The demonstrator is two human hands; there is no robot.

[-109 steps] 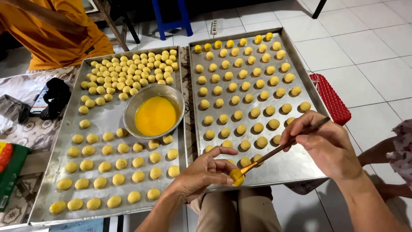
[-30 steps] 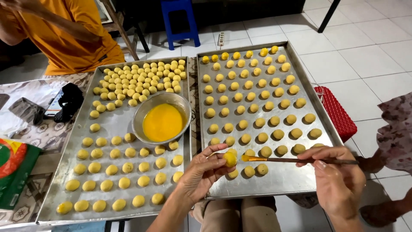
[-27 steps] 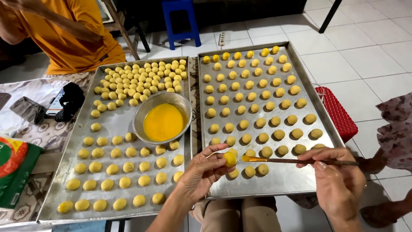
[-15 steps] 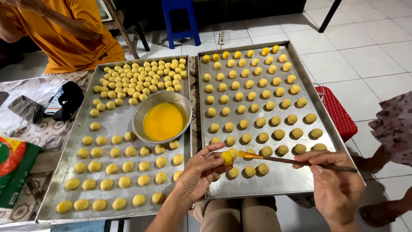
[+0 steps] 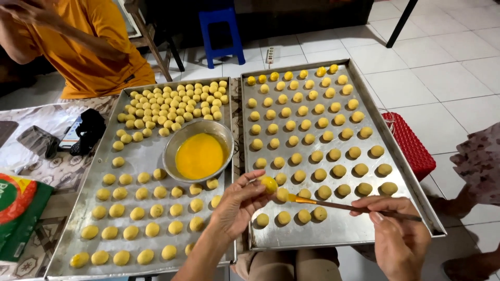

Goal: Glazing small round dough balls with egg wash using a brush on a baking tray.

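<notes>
Brushing a dough ball over two crowded trays

Starting at the far left, a green and red packet lies at the edge, with a black object on patterned paper behind it. Next comes the left tray, holding small pale balls at its far end, larger ones near its front, and a steel bowl of yellow egg wash between them. The left hand reaches over the seam between the trays, its grip closed by fingertips on one glazed dough ball, lifted just above the right tray. Rows of balls fill that tray and crowd the hand. The right hand pinches a thin brush, its yellow tip just beside the held ball. A red basket sits past the tray. A person in an orange shirt sits behind.
</notes>
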